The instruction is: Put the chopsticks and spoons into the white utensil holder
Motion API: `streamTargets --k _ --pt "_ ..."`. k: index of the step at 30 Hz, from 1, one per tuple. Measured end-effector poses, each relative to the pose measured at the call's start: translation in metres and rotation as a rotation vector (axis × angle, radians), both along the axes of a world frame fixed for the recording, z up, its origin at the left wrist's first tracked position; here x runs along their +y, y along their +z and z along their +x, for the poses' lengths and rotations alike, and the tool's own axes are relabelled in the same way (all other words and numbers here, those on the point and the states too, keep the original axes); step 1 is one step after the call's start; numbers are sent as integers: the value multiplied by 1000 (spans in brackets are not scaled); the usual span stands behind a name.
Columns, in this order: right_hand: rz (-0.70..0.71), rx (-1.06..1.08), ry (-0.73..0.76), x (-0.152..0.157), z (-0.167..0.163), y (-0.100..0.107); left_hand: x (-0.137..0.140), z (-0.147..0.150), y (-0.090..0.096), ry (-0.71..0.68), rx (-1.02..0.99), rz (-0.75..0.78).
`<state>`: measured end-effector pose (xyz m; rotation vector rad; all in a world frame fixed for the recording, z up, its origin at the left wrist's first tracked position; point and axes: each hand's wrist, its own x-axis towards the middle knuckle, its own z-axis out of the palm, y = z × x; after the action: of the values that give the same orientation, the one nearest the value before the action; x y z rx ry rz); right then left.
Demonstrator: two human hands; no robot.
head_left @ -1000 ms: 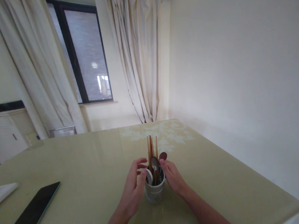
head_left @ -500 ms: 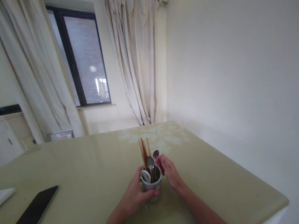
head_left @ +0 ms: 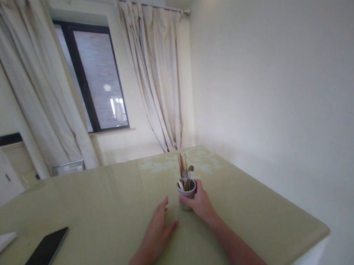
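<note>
The right hand (head_left: 203, 203) grips the cup (head_left: 187, 193) round its side, over the table (head_left: 106, 213); base contact is unclear. Keep it level so spoons (head_left: 185, 174) and chopsticks (head_left: 181, 161) don't tip. The left hand (head_left: 157, 232), wide and empty, should stay clear beside it.

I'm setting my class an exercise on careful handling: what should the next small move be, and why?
Probably steady the cup upright with the right hand: only that hand holds it, chopsticks and spoons stick up out of it, and the left hand is open, apart from the cup.
</note>
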<state>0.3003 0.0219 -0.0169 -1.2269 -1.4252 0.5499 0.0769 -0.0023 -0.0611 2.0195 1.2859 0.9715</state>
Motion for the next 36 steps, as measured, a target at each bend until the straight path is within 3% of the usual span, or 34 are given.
streamTargets --k 6,9,12,15,18,21,23,27,28,30,36 --pt "-86 13 -515 32 51 -1 -1 -1 0 -21 62 28" --pt "-104 18 -638 39 66 -2 -2 0 1 -27 66 29" --pt "-77 17 -664 43 71 -5 -2 0 2 -25 70 29" --pt "26 -26 -748 41 71 -4 -1 0 1 -28 89 20" --pt "267 -87 -846 31 64 1 -1 1 1 -28 99 21" --pt "471 -160 -644 10 44 5 -2 4 2 -22 104 82" --pt "475 -238 -331 -5 22 4 -3 7 3 -35 120 143" --pt "359 -526 448 -23 -28 -3 -5 12 4 -179 170 190" --pt "326 -586 549 -23 -38 -5 -6 13 3 -203 169 176" --pt "285 -660 585 -21 -50 -9 -6 16 3 -218 142 141" --pt "317 -683 449 -13 -45 -13 -9 31 10 -314 48 179"
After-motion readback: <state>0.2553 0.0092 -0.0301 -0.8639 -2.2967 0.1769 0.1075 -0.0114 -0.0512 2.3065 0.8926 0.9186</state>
